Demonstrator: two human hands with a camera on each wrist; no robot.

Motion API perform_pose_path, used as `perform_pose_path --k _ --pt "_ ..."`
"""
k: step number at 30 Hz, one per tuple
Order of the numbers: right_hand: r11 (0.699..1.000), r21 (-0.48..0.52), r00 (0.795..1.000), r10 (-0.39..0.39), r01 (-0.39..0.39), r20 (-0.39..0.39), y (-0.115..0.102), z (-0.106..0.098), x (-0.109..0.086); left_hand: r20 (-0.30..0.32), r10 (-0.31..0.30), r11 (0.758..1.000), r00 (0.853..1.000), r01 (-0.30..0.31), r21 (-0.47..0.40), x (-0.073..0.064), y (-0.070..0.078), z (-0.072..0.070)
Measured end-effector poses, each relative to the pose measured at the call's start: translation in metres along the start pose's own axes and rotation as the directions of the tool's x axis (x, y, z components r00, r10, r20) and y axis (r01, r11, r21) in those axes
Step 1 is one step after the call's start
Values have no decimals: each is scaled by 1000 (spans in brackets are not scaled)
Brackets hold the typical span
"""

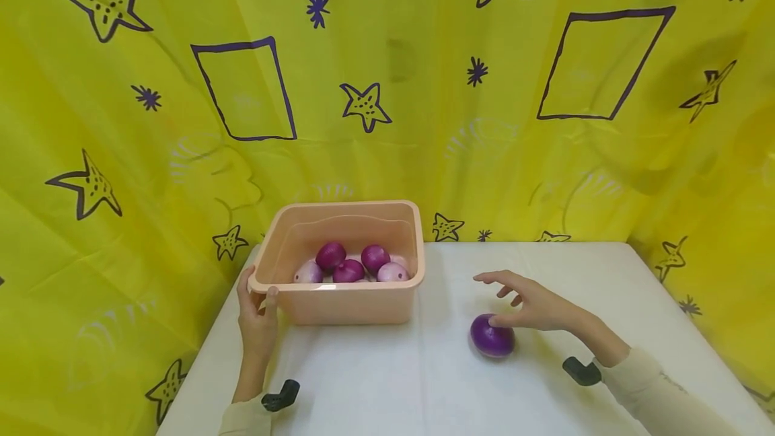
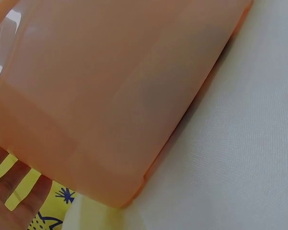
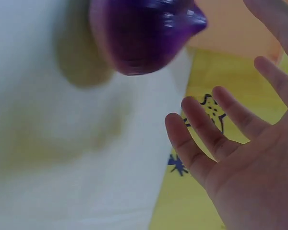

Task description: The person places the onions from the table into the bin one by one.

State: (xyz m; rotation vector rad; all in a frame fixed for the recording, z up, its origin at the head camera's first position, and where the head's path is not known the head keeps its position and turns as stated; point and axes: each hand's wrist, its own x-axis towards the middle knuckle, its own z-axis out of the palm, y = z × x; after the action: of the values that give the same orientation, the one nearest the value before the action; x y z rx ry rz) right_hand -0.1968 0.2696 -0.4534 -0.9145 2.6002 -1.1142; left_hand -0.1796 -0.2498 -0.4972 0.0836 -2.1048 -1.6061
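A peach plastic bin stands on the white table, with several red onions inside, some dark purple and some pale. My left hand holds its front left corner, thumb on the front and fingers along the left side; the left wrist view shows those fingers against the wall. A single shiny purple onion lies on the table right of the bin, its pointed tip visible in the right wrist view. Over it my right hand is spread, fingers apart, with the thumb overlapping the onion's top in the head view.
The white tablecloth covers the table. Behind and at both sides hangs a yellow curtain with drawn stars and frames. Dark wrist devices sit at both cuffs, close above the table.
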Motion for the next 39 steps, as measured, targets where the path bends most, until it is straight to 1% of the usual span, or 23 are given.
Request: perform_pose_path --k 5,10,11,13,18,22,28,32,35,39 --pt "997 55 997 43 -46 63 8 10 -12 -7 3 1000 1000 -3 -4 0 -1 0" --pt "996 68 988 48 -59 149 15 18 -23 0 -5 1000 1000 5 -18 1 2 0" --pt "996 66 986 49 -61 161 16 19 -24 1 -9 1000 1000 9 -18 1 5 0" --pt "997 55 984 51 -61 173 17 21 -25 6 -9 1000 1000 9 -19 -2 16 0" --pt "997 35 983 61 -68 175 19 22 -25 14 -10 1000 1000 10 -12 -8 42 -1" --pt "995 24 979 89 -95 183 20 22 -25 15 -13 1000 1000 13 -8 -11 47 -1" --pt "996 16 980 83 -87 180 22 23 -25 15 -5 1000 1000 5 -17 -11 47 -1" --pt "996 19 980 81 -86 179 22 23 -23 13 -21 1000 1000 21 -6 -10 45 -1" --pt "996 24 980 79 -84 181 20 20 -21 13 -26 1000 1000 26 -12 -8 37 -1" --pt "998 21 984 50 -54 172 17 12 -18 5 -23 1000 1000 23 -17 -3 17 0"
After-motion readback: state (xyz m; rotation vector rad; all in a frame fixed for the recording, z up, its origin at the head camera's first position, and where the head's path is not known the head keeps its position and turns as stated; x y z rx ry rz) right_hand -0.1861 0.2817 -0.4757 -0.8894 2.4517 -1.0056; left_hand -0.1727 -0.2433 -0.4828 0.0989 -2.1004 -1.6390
